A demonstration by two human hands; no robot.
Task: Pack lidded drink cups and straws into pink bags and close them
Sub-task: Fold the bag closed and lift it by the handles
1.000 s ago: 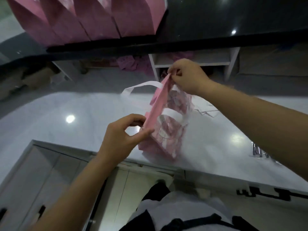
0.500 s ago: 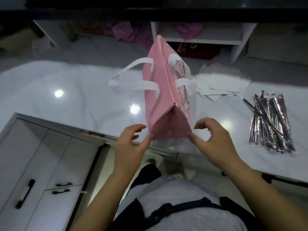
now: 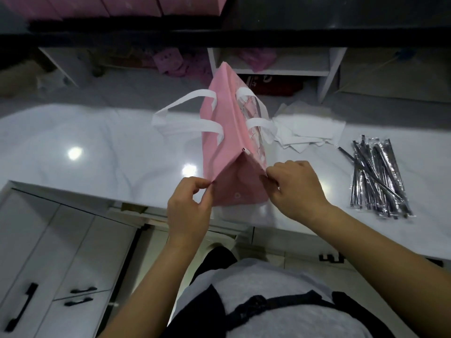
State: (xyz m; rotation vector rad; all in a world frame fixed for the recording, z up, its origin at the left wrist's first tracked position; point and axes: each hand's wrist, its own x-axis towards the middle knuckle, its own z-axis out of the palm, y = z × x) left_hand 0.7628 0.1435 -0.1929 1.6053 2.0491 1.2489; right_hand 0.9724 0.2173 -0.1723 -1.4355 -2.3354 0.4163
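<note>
Bag — one, pink, upright on table, long axis pointing away, two white handles; left hand, right hand each pinching a near corner — one straw heap rightward.

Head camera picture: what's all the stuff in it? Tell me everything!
pink bag: one, pink with white handles, standing mid-counter
straws: one pile, silver wrappers, counter right
white sheets: small pile, white, right of the bag
counter: one, white, across the middle
cabinet: one, white with black handles, lower left
pink items: a row, pink, top left, cut off
left hand: pinches the bag's near left edge
right hand: pinches its near right edge
</note>
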